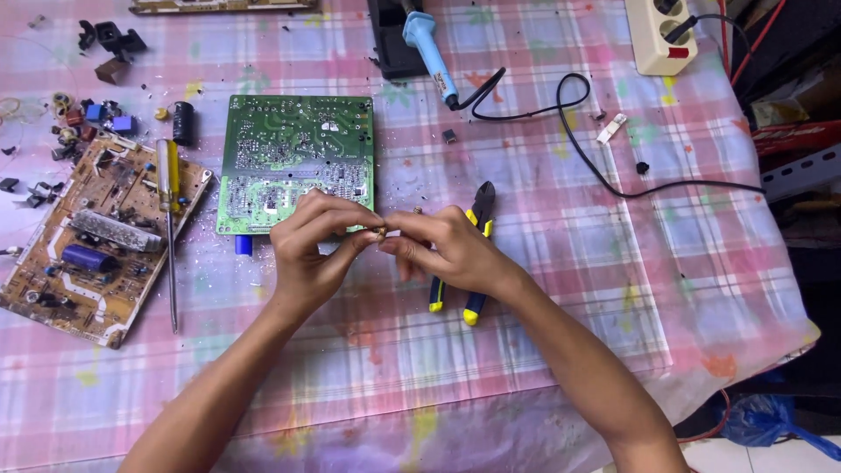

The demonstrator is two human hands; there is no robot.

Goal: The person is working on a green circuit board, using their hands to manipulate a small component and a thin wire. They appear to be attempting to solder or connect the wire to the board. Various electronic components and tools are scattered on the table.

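Both my hands meet over the table's middle, pinching one tiny electronic part [382,232] between their fingertips. My left hand [314,250] grips it from the left, my right hand [447,250] from the right. Just behind the hands lies a green circuit board [293,158], solder side up, with a blue component sticking out at its near edge. Side cutters [477,210] with yellow and blue handles lie under my right hand, partly hidden by it.
A brown circuit board [88,245] with a yellow-handled screwdriver [168,201] across it lies left. Loose components [83,118] are scattered at far left. A blue soldering iron [429,48] rests at the back, its black cord [604,175] looping right. A power strip [661,35] sits back right.
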